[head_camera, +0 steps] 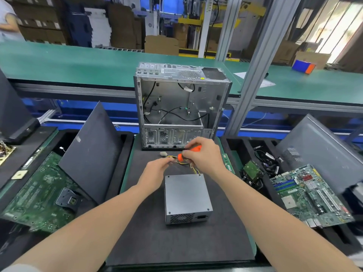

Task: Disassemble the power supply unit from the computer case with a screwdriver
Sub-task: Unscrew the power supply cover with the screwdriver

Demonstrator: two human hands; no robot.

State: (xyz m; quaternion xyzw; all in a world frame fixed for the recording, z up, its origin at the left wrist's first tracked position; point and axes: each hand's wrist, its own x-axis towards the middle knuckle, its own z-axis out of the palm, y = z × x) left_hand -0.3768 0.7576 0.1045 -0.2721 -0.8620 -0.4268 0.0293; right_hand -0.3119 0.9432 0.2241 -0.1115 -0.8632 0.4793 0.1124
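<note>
The grey power supply unit [187, 197] lies flat on the dark mat [157, 242], outside the open computer case [180, 107] that stands behind it. Its yellow and black cables [193, 169] run from its far edge toward my hands. My right hand [204, 156] grips an orange-handled screwdriver [193, 150] held sideways above the cables. My left hand [157, 168] is just left of it, fingers pinching the cable bundle near the screwdriver's tip. A white connector [163, 153] lies on the mat beyond my left hand.
A black side panel [92, 152] leans at the left over a green motherboard [39, 193]. At the right lie another motherboard [312, 195], a drive [252, 169], loose cables [269, 160] and a grey panel [322, 150]. A green conveyor [78, 63] runs behind the case.
</note>
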